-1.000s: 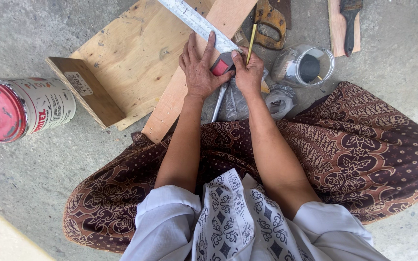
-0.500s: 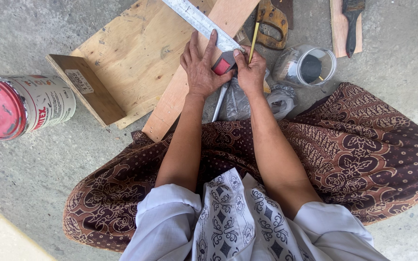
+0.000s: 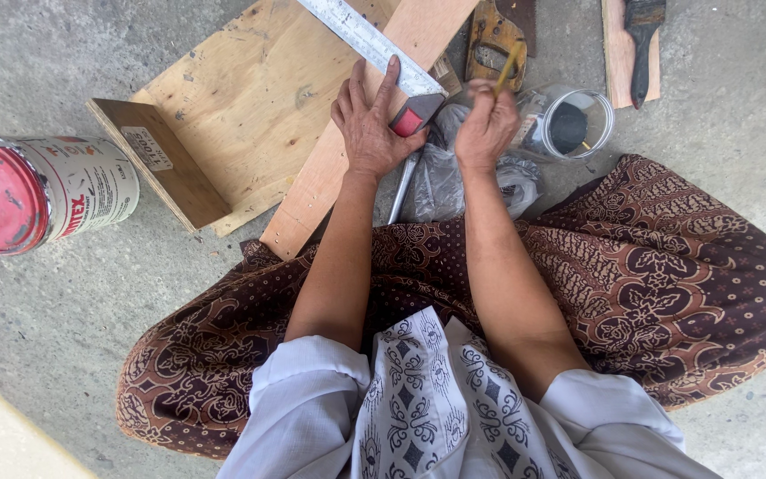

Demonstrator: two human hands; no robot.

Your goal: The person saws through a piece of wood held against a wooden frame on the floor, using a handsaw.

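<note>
Here, closest to the person, the left hand (image 3: pixel 367 124) lies flat, fingers spread, pressing the steel square (image 3: pixel 374 46) onto the plank (image 3: pixel 347 151). The right hand (image 3: pixel 487 124), just beside it to the right, is curled around a yellow pencil (image 3: pixel 507 69), pinching it with the tip pointing up and away. The square's long blade runs diagonally, up and left from its red stock between the hands. Farther off sit a glass jar (image 3: pixel 569 122) and a brush (image 3: pixel 642 44).

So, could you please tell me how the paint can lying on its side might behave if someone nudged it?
The paint can lies on its side on the concrete floor, so a sideways push would probably roll it. Its pink-smeared lid seems seated, so spilling looks unlikely. How full it is cannot be seen; it may be heavy.
</note>
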